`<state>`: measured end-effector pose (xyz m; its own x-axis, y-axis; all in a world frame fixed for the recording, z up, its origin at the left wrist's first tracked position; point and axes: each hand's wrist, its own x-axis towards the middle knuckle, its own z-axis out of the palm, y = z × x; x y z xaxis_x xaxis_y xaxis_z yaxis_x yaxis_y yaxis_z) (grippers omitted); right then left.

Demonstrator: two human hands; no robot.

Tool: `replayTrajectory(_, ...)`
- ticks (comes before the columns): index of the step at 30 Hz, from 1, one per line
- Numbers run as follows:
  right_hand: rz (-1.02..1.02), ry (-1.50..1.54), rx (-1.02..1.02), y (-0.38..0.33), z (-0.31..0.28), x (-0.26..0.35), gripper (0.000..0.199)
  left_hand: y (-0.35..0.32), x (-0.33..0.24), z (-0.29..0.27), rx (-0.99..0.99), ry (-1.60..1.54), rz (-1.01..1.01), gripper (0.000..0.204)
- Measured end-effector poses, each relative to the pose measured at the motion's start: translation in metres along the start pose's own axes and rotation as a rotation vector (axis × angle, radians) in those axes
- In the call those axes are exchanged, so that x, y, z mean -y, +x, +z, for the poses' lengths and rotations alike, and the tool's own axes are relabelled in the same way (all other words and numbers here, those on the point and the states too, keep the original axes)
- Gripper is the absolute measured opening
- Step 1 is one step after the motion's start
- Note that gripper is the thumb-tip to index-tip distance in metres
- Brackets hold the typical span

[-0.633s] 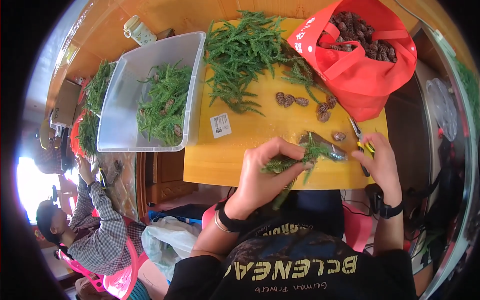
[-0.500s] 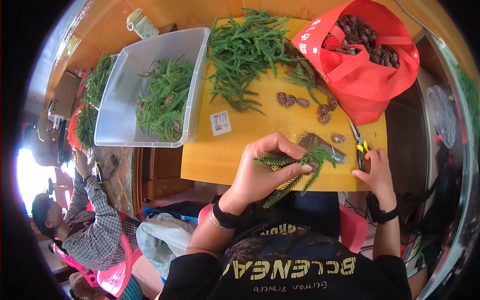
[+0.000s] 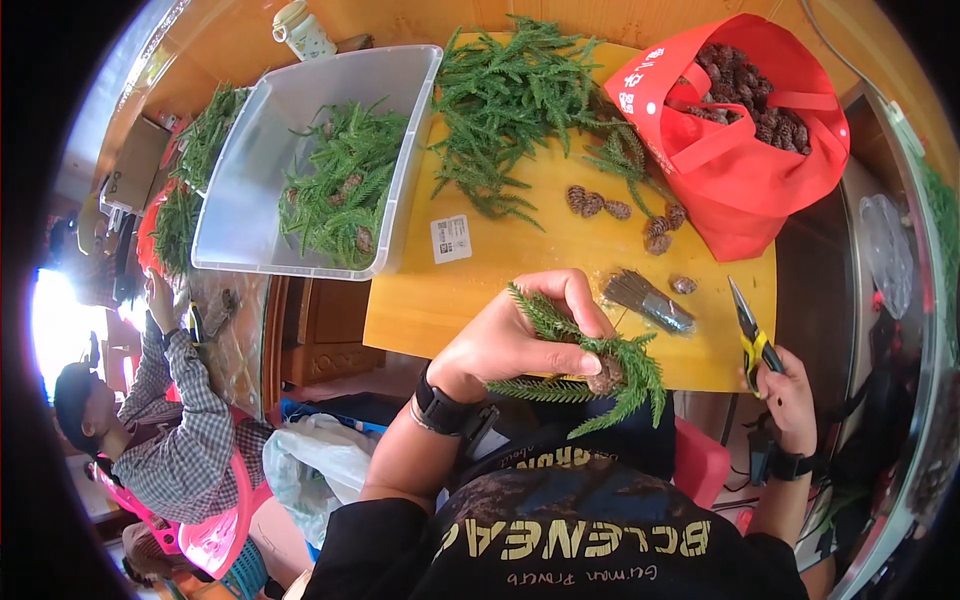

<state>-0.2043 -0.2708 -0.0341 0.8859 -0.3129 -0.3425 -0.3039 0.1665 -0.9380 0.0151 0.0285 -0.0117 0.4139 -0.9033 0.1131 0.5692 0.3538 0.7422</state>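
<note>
My left hand [image 3: 530, 340] pinches a green artificial pine sprig [image 3: 635, 375] with a brown pine cone [image 3: 606, 376] at its middle, held over the near table edge. At the table's right corner my right hand [image 3: 790, 395] is closed around the yellow-and-black handles of long-nose pliers [image 3: 748, 325], whose jaws point up and away from me. Beyond the left hand lies a clear packet of thin brown wires [image 3: 650, 300]. A single pine cone [image 3: 683, 285] rests just past the packet.
A red bag [image 3: 740, 150] full of pine cones stands back right. Loose pine cones [image 3: 590, 204] and a pile of sprigs [image 3: 515, 100] lie on the yellow table [image 3: 410, 315]. Left is a clear plastic bin [image 3: 240, 200] of finished-looking sprigs. Another person [image 3: 175, 430] sits far left.
My right hand has picked up the pliers from the table and drawn them right and nearer. My left hand has turned the sprig, showing the cone more. The view has shifted slightly.
</note>
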Motion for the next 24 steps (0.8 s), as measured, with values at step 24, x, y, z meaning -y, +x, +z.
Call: replayTrajectory(24,-0.776,-0.786,0.485,0.029,0.088,0.094,0.017,-0.006,0.009,0.003,0.18,-0.24,-0.184,0.028)
